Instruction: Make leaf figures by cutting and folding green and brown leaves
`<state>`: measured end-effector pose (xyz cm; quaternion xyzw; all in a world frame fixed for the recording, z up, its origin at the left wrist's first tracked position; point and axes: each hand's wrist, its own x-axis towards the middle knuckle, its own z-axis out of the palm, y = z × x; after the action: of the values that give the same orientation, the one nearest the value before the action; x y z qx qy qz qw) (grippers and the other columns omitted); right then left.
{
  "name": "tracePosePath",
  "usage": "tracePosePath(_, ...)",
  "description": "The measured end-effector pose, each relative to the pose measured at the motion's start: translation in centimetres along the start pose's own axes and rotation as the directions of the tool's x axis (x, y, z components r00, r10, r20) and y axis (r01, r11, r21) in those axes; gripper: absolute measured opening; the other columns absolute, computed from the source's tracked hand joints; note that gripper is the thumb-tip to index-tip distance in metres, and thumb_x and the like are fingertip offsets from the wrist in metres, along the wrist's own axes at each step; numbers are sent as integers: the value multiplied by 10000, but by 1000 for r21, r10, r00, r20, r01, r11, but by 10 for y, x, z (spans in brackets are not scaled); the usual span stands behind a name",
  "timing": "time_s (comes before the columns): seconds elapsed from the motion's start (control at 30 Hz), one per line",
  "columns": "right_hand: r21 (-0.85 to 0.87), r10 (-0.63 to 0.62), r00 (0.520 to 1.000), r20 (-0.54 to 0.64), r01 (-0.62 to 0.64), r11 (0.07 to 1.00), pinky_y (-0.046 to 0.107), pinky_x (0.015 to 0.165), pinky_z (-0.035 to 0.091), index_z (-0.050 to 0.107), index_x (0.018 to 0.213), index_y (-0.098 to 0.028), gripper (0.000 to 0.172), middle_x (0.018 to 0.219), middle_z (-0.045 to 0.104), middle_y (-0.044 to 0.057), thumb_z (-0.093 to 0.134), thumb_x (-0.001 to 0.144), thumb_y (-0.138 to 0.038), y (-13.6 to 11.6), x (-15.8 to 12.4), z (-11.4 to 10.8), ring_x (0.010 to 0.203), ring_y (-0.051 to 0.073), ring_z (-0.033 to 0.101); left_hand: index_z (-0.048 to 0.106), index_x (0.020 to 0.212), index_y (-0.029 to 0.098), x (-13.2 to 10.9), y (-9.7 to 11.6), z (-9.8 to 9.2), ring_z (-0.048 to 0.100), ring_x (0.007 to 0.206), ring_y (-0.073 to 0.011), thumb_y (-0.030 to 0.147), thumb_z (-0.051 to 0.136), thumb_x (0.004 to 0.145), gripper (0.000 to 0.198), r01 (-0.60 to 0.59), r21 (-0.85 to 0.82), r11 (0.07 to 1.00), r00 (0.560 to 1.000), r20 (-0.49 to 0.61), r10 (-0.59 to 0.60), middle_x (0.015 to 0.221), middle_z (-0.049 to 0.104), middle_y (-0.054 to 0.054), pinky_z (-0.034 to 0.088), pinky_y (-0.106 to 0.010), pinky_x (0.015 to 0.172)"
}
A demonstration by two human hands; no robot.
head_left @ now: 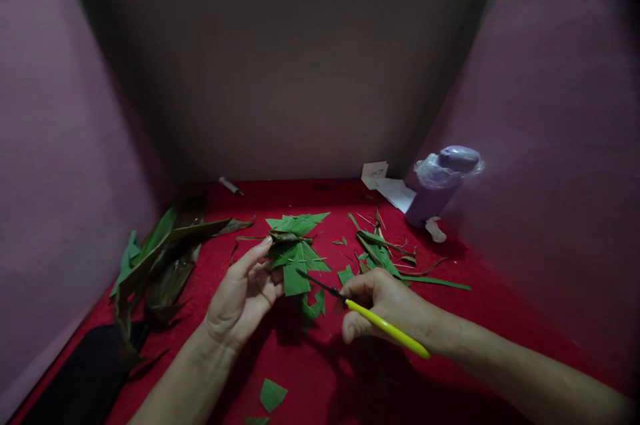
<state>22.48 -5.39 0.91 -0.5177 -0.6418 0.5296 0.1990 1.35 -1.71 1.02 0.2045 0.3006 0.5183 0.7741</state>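
Observation:
My left hand [245, 295] pinches the lower edge of a folded green leaf piece [296, 251] built of pointed leaf layers, holding it just above the red cloth [320, 358]. My right hand [383, 305] is closed round a yellow-handled cutting tool [385, 326]. Its dark blade [317, 283] points left and touches the bottom of the leaf piece. Small green offcuts [273, 395] lie on the cloth below my hands.
A pile of long green and brown leaves [160, 258] lies at the left, over a black object [85, 371]. Leaf trimmings [383, 251] lie right of centre. A purple bottle [440, 181], white papers [393, 188] and a pen [230, 186] sit at the back. Pink walls enclose both sides.

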Motion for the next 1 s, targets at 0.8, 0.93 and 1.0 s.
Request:
tracePosePath(0.8, -202, -35, 997, 67, 48, 978, 194, 396, 211, 546, 664, -147, 423, 523, 381, -64, 689, 636, -544, -12, -1, -9, 484, 66, 295, 670, 898, 117, 0, -2, 1, 679, 819, -221, 160, 515, 819, 179, -10, 24, 1000, 1000, 8, 10, 844, 738, -94, 537, -373, 769)
tracePosePath(0.93, -161, -23, 997, 75, 35, 986, 196, 390, 208, 538, 614, -148, 403, 518, 368, -67, 684, 646, -522, -15, -1, -10, 482, 65, 291, 661, 907, 114, 0, -1, 1, 675, 838, -234, 166, 512, 821, 180, 4, 31, 1000, 1000, 4, -4, 864, 734, -107, 543, -359, 734)
tracePosePath(1.0, -136, -4, 997, 72, 14, 991, 196, 383, 215, 532, 588, -150, 403, 506, 375, -68, 698, 630, -515, -15, 0, -10, 471, 64, 298, 653, 928, 115, 0, -1, 1, 673, 846, -240, 167, 511, 821, 186, 8, 35, 999, 1000, -2, -7, 880, 731, -112, 544, -362, 725)
